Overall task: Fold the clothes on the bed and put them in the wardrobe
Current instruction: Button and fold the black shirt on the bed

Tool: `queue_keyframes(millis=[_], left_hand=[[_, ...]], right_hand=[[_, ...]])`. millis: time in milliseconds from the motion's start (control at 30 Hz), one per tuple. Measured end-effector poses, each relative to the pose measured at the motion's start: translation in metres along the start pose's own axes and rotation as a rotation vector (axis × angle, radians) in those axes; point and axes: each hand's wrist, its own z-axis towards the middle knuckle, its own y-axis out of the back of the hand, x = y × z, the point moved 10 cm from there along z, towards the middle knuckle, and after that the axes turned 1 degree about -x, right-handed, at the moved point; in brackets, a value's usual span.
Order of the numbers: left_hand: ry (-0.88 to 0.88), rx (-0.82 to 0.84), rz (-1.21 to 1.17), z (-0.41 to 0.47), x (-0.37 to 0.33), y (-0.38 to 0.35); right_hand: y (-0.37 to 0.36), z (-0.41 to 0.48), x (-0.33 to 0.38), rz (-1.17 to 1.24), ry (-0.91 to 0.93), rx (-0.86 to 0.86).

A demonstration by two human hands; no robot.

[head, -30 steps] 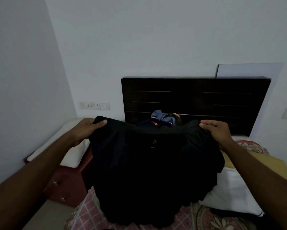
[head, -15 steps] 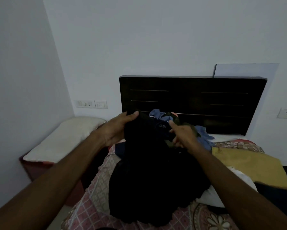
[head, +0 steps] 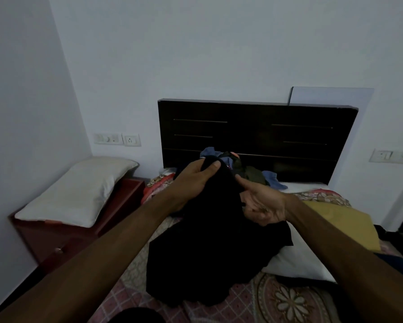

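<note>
The left hand (head: 193, 180) pinches the top of one black garment (head: 209, 248) over the bed (head: 289, 299). The right hand (head: 263, 206) is open, index finger extended beside it. Two white pillows (head: 79, 192) are visible.

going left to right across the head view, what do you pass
white pillow on the red bedside cabinet → left hand → black garment → right hand → yellow cloth → wall switch plate

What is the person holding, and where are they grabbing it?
The left hand pinches the black cloth garment at its bunched top edge. The right hand is open beside it.
</note>
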Motion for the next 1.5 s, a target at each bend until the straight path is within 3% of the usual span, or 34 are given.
queue_keyframes(millis=[100,167,233,333,533,633,733,800,900,967,1000,1100,1233,1333,1500], left_hand=[[0.050,0.012,-0.070,0.001,0.002,-0.003],[0.055,0.015,-0.110,0.001,0.002,-0.007],[0.048,0.006,-0.146,-0.001,0.001,-0.008],[0.058,0.059,-0.141,-0.008,0.003,-0.014],[0.140,0.275,-0.228,-0.035,0.021,-0.022],[0.315,0.499,-0.217,-0.063,0.059,-0.038],[0.293,0.578,-0.121,-0.064,0.072,-0.042],[0.183,0.430,0.019,-0.040,0.060,-0.025],[-0.057,0.087,0.175,-0.001,0.015,0.016],[-0.199,0.056,0.233,0.013,-0.019,0.020],[-0.236,0.122,0.284,0.017,-0.032,0.011],[-0.124,0.322,0.311,0.023,-0.035,-0.020],[-0.014,0.329,0.269,0.031,-0.040,-0.031],[-0.182,0.269,0.546,0.039,-0.074,-0.020],[-0.462,-0.071,1.038,0.036,-0.143,0.018]], right_hand=[[-0.018,-0.006,0.006,0.183,0.164,0.220],[-0.024,-0.008,0.012,0.201,0.246,0.252],[-0.013,-0.001,0.000,0.003,0.185,0.066],[0.003,0.006,-0.006,-0.480,0.081,-0.269],[0.039,-0.008,0.039,-0.732,0.178,-0.693],[0.047,-0.026,0.065,-0.560,0.334,-0.772],[0.035,-0.027,0.074,-0.179,0.416,-0.563],[0.019,-0.025,0.077,0.051,0.407,-0.376],[0.009,-0.026,0.089,0.119,0.424,-0.336],[-0.003,-0.022,0.100,-0.119,0.383,-0.320],[-0.010,-0.018,0.106,-0.308,0.353,-0.302],[-0.041,-0.024,0.133,-0.794,0.314,-0.226],[-0.069,-0.047,0.173,-1.020,0.217,-0.173],[-0.058,-0.066,0.215,-1.327,0.240,-0.382],[-0.029,-0.127,0.270,-1.617,0.543,-1.082]])
